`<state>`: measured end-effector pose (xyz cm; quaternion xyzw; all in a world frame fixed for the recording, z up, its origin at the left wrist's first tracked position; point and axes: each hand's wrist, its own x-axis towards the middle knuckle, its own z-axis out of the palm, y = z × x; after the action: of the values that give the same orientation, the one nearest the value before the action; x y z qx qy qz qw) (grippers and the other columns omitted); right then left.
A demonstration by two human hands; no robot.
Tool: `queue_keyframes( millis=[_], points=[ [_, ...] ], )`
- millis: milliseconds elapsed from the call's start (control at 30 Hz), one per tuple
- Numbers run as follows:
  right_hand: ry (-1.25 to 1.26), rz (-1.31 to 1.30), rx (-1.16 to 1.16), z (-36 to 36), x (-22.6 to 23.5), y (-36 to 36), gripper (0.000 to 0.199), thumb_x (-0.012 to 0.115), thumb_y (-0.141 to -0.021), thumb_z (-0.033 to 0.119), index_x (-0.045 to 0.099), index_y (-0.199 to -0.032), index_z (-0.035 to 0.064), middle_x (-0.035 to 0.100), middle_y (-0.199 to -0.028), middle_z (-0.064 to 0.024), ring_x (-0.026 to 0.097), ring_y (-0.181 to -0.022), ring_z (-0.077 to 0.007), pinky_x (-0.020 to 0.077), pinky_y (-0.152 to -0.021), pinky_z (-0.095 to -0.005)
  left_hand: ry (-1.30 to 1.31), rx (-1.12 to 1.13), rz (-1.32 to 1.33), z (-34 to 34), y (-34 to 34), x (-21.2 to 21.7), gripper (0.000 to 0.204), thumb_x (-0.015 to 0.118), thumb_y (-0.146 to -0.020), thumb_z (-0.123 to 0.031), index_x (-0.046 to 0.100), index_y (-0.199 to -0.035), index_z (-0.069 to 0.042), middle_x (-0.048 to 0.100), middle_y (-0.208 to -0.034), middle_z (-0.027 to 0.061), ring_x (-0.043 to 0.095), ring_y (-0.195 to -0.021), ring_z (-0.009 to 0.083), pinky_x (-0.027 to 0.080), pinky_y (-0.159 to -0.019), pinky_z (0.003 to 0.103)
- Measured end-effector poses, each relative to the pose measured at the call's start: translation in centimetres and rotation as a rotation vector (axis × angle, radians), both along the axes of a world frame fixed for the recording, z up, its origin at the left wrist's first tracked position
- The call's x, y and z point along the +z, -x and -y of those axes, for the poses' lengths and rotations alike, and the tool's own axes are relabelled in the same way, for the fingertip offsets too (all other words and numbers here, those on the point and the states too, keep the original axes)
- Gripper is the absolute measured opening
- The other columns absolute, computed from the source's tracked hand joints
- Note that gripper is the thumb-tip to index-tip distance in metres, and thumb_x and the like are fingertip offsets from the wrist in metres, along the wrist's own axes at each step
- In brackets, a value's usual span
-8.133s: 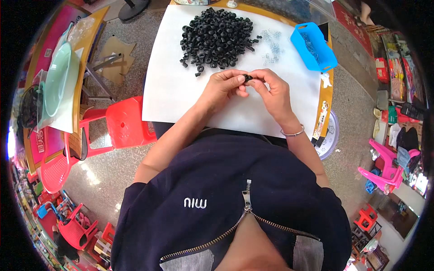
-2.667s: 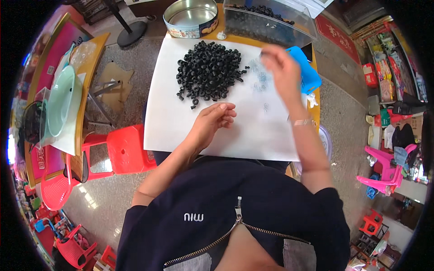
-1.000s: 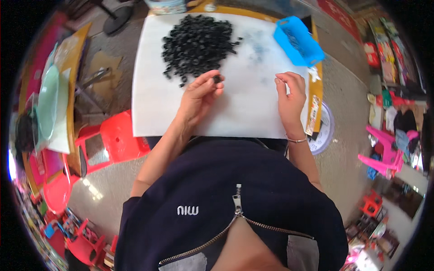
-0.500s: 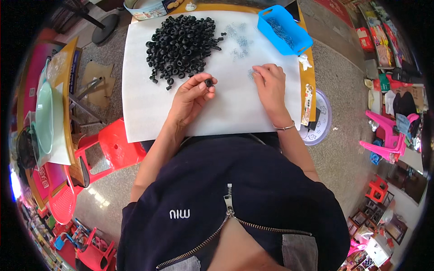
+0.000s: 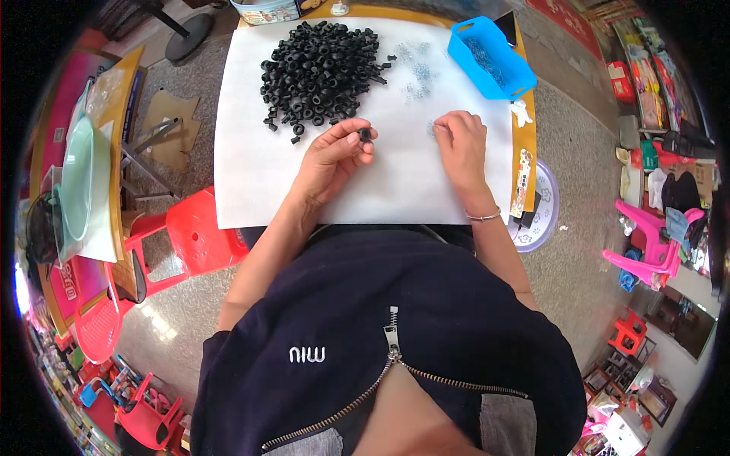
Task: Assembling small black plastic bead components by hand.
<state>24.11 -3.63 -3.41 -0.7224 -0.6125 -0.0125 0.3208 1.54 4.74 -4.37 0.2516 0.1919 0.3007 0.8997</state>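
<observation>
Between the thumb and fingers of my left hand (image 5: 334, 156), a small black ring-shaped part (image 5: 364, 135) is pinched, its round opening showing. That hand is over the white sheet (image 5: 395, 190), just in front of a heap of similar black parts (image 5: 319, 68). My right hand (image 5: 462, 148) rests farther right on the sheet, its fingers curled and the thumb drawn in. Its fingertips are at a little cluster of tiny clear pieces (image 5: 431, 129); whether a piece is between them is too small to tell. More tiny clear pieces (image 5: 418, 72) lie scattered beyond.
A blue plastic basket (image 5: 525, 85) holding tiny clear pieces stands at the sheet's far right corner. At the back left is a round tin (image 5: 266, 11). A red stool (image 5: 201, 232) stands left of the table, and a purple-rimmed basin (image 5: 544, 216) sits at its right.
The whole view has shifted slightly, so the table appears farther right. My left hand still pinches the black part; my right hand stays at the clear pieces with little movement.
</observation>
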Motion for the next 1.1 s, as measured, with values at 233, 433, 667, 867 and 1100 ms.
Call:
queue_keyframes(
  millis=[233,433,667,867,1100],
  points=[
    [-0.013,-0.307,-0.090,-0.3,0.2,0.1,0.010,0.061,-0.079,0.002,0.059,-0.089,0.0032,0.061,-0.086,-0.0067,0.059,-0.075,-0.0175,0.0473,-0.069,-0.0275,0.028,-0.001,0.035,-0.1,0.0,0.1,0.020,0.055,-0.090,-0.007,0.057,-0.109,0.000,0.061,-0.102,0.0116,0.061,-0.083,0.0144,0.052,-0.075,0.026],
    [-0.045,-0.324,-0.070,-1.2,-0.6,-0.5,0.011,0.062,-0.079,0.000,0.061,-0.090,0.0013,0.062,-0.084,-0.0055,0.058,-0.073,-0.0121,0.0469,-0.069,-0.0227,0.016,-0.007,0.058,-0.1,0.0,-0.1,0.021,0.055,-0.090,-0.008,0.056,-0.110,0.000,0.060,-0.102,0.0115,0.060,-0.083,0.0143,0.052,-0.074,0.026],
    [-0.033,-0.593,-0.134,-1.4,0.1,-0.7,0.017,0.065,-0.073,0.000,0.067,-0.088,0.0066,0.063,-0.084,-0.0037,0.056,-0.074,-0.0153,0.0457,-0.067,-0.0254,0.023,-0.017,0.073,-0.1,0.0,0.0,0.022,0.055,-0.090,-0.008,0.056,-0.111,0.001,0.060,-0.102,0.0114,0.060,-0.082,0.0142,0.052,-0.074,0.026],
    [-0.073,-0.266,-0.067,-1.5,0.0,-1.0,0.017,0.065,-0.073,0.001,0.067,-0.089,0.0077,0.063,-0.087,-0.0033,0.055,-0.081,-0.0152,0.0454,-0.071,-0.0271,0.013,-0.014,0.056,-0.1,-0.1,0.0,0.023,0.056,-0.090,-0.011,0.055,-0.111,0.000,0.059,-0.102,0.0121,0.061,-0.082,0.0144,0.053,-0.071,0.026],
    [-0.069,-0.443,-0.125,-1.5,-0.6,-1.3,0.020,0.066,-0.072,0.002,0.066,-0.092,0.0073,0.061,-0.085,-0.0033,0.056,-0.079,-0.0148,0.0424,-0.077,-0.0279,0.021,-0.012,0.062,-0.1,-0.1,0.0,0.023,0.056,-0.090,-0.010,0.055,-0.111,0.000,0.059,-0.102,0.0120,0.061,-0.082,0.0142,0.053,-0.071,0.026]
  ],
)
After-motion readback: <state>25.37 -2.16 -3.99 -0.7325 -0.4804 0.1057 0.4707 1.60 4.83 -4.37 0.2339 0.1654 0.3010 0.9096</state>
